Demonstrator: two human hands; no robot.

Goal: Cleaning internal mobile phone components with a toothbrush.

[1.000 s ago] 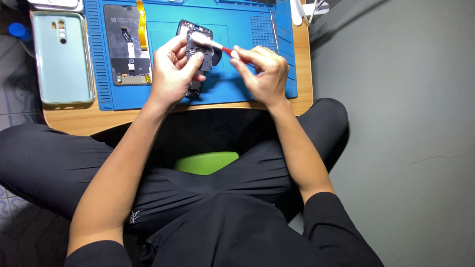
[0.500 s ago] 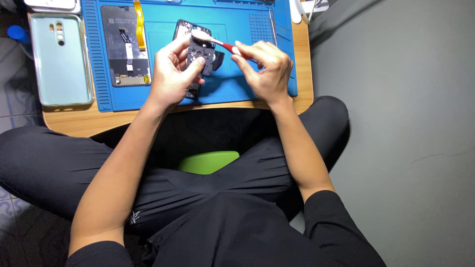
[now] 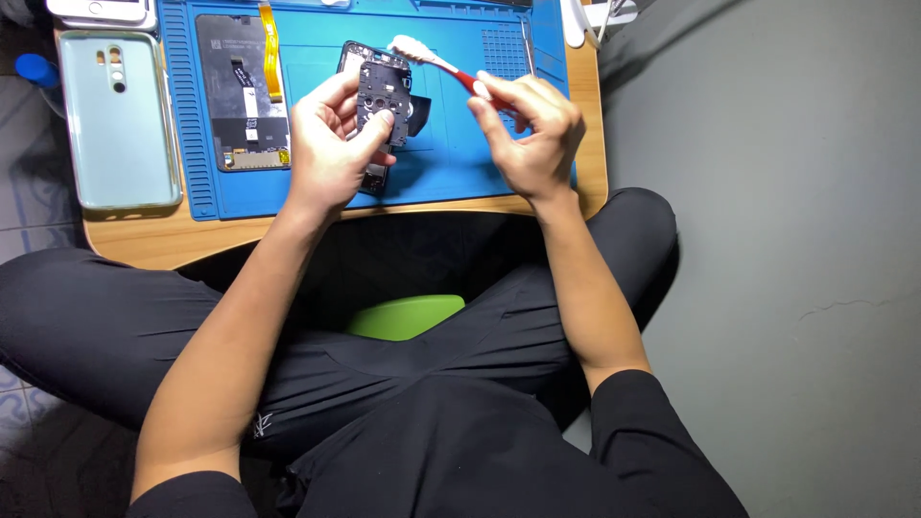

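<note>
The black phone frame (image 3: 382, 105) could slip or twist loose, judging by the light hold: the left hand (image 3: 331, 153) only pinches it at its edges, thumb on one side and fingers on the other, upright above the blue work mat (image 3: 460, 144) near the front edge of the tabletop (image 3: 173, 240). A hard stroke with the toothbrush (image 3: 436, 62) might also push the bristles into the small openings of the frame or knock it down onto the mat. The right hand (image 3: 528, 129) is closed around the red handle, fingers pressed together, with the white head lying at the frame's top right corner, touching or just above it; I cannot tell which. A mint phone case (image 3: 120, 120) lies at the left edge, well apart, and a dark phone board (image 3: 240, 91) rests on the mat just left of the held frame
</note>
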